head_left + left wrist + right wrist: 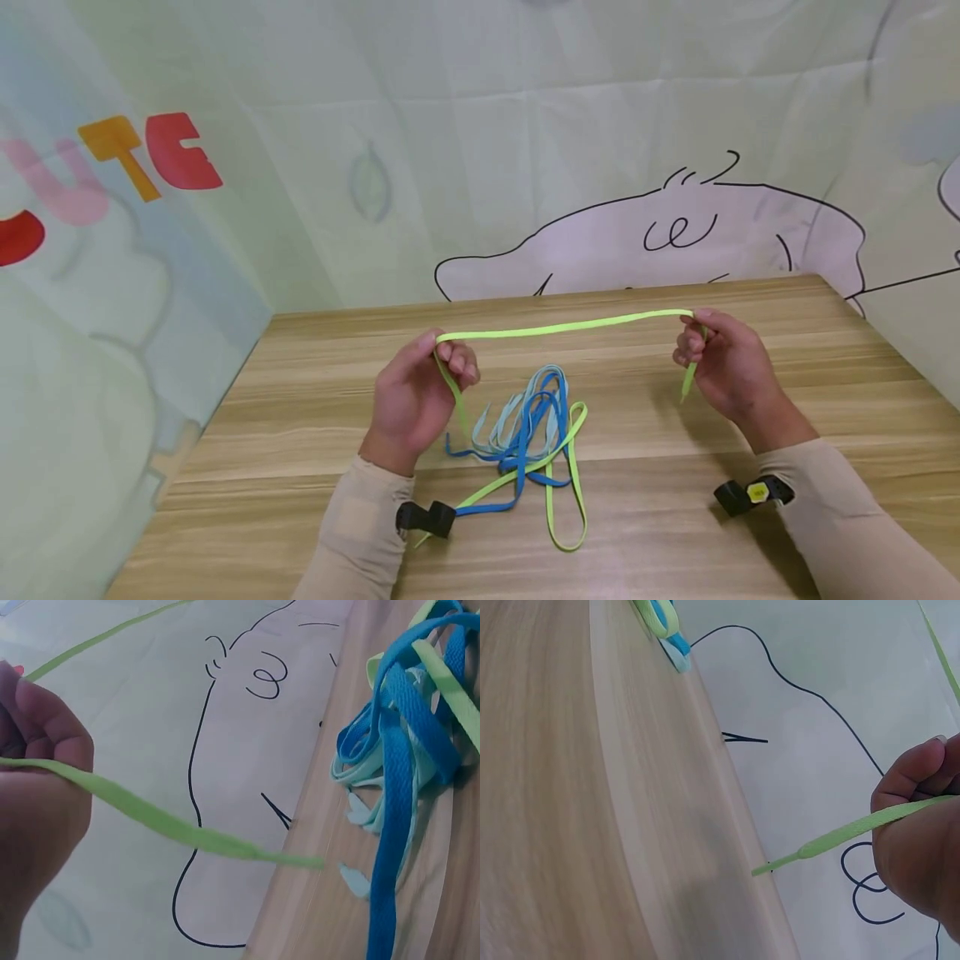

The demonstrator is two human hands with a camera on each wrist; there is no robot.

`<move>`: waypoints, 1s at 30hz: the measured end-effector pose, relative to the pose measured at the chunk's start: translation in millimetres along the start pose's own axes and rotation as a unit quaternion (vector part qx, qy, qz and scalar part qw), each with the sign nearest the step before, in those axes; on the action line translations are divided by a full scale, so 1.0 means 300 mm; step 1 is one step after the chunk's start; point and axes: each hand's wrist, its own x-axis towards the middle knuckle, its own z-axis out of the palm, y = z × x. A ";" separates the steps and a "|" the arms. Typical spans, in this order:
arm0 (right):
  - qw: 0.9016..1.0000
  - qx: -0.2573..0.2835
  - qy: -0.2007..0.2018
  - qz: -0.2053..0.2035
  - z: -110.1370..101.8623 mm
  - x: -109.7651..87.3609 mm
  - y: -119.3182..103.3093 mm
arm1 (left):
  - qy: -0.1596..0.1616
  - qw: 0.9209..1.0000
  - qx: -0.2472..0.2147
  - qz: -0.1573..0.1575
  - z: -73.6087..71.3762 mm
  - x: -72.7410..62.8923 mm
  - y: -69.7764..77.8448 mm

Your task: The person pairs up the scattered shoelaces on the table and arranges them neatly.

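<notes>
A lime-green shoelace (562,327) is stretched nearly level above the table between both hands. My left hand (420,396) pinches it near one end, and a short tail (150,814) with a narrow tip hangs below the fingers. Near the other end my right hand (731,362) pinches it between thumb and forefinger, its tail (847,831) dangling past the palm. On the table under the stretched lace lies a loose pile: a blue shoelace (522,442), pale blue laces (504,427) and another lime-green lace (577,492) looped across them.
The wood-grain table (645,533) ends at a back edge against a pale printed cloth (315,167) with cartoon drawings and letters. Black wrist devices (435,518) sit on both sleeves. The left forearm covers part of the laces' ends.
</notes>
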 end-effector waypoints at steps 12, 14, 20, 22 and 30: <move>1.000 -0.020 0.014 0.002 -0.008 0.005 -0.002 | 0.111 0.987 0.109 0.038 -0.050 -0.001 0.024; 0.999 -0.026 0.019 0.002 -0.009 0.005 -0.003 | 0.121 0.984 0.122 0.043 -0.059 0.000 0.027; 0.998 -0.049 0.032 0.003 -0.018 0.006 -0.005 | 0.151 0.976 0.150 0.045 -0.077 -0.002 0.033; 0.998 -0.047 0.035 0.003 -0.021 0.005 -0.006 | 0.160 0.974 0.157 0.040 -0.082 -0.002 0.033; 0.999 -0.025 0.036 0.009 -0.036 0.002 -0.009 | 0.225 0.956 0.189 0.010 -0.111 0.002 0.034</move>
